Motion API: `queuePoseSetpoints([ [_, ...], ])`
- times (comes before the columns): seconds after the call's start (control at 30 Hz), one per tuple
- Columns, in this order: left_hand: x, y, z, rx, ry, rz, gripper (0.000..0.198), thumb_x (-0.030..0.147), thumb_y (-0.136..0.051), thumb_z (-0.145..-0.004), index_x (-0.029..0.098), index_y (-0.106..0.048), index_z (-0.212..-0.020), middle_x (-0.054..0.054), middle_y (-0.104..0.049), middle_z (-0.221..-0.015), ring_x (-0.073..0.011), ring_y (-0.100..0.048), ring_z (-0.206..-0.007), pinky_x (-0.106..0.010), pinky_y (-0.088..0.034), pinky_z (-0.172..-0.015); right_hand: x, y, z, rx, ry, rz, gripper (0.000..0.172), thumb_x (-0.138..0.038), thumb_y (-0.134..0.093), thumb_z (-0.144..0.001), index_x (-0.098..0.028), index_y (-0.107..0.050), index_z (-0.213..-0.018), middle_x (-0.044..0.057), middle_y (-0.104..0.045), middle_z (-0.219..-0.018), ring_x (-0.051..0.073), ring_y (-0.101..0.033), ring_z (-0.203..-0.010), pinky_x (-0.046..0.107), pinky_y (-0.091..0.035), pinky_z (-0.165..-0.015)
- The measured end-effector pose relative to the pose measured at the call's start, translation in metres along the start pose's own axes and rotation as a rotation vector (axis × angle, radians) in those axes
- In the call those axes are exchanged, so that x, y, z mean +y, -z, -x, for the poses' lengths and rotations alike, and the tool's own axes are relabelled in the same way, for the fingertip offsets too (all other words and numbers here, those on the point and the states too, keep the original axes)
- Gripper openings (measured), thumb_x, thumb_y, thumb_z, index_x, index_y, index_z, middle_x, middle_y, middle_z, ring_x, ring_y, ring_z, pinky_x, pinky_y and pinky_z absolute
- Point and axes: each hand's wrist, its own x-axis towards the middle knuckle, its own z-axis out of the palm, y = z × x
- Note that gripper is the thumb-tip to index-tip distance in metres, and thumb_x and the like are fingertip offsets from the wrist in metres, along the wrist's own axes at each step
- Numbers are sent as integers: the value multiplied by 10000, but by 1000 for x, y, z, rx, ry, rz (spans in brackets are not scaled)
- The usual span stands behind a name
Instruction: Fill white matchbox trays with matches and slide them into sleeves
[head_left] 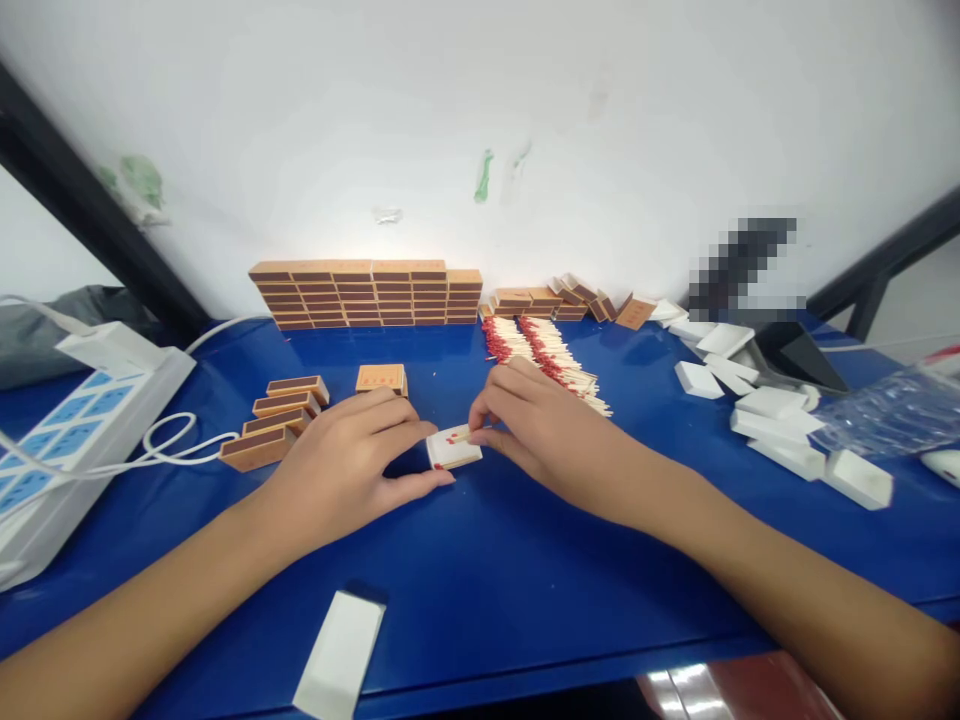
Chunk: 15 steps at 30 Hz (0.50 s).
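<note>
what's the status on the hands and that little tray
Left hand steadying white matchbox tray. Right hand fingers laying matches in it. Loose match pile just behind; nothing blocking.

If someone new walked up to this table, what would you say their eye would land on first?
Probably the two hands meeting mid-table: the left hand steadies a small white matchbox tray while the right hand places matches in it. Behind them, a neat wall of stacked brown matchboxes lines the back edge, with a heap of red-tipped matches beside it on the blue table.
</note>
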Motion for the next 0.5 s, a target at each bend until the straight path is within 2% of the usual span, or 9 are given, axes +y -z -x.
queuePoseSetpoints([
  [0.1,2,-2,-2,17,-15,-8,276,410,-776,-950,150,-745,-1035,-54,-724,-895,-226,-706,-857,-362,-576,-794,-7,-8,-2,17,54,126,120,-206,-637,-1040,-175,-685,-934,88,-662,-946,260,-577,-947,394,-488,-870],
  [0.27,3,-2,-1,11,-19,-12,258,394,-775,-951,147,-735,-1012,-53,-720,-895,-224,-695,-846,-366,-577,-778,-9,-19,-2,-39,75,229,145,-175,-588,-1054,-147,-697,-963,112,-659,-972,271,-553,-937,420,-491,-874],
  [0.4,3,-2,-1,3,-23,16,249,380,-777,-951,139,-737,-1000,-55,-721,-904,-231,-700,-867,-379,-579,-797,-13,-24,-3,-46,66,212,156,-163,-583,-1051,-139,-699,-950,120,-666,-986,271,-551,-935,431,-492,-883],
  [0.5,2,-3,1,-2,-8,27,260,388,-784,-945,144,-742,-1020,-49,-720,-909,-230,-701,-877,-378,-578,-800,-12,-20,-3,-25,64,79,137,-202,-619,-1047,-150,-710,-960,101,-674,-971,258,-572,-942,405,-502,-877],
])
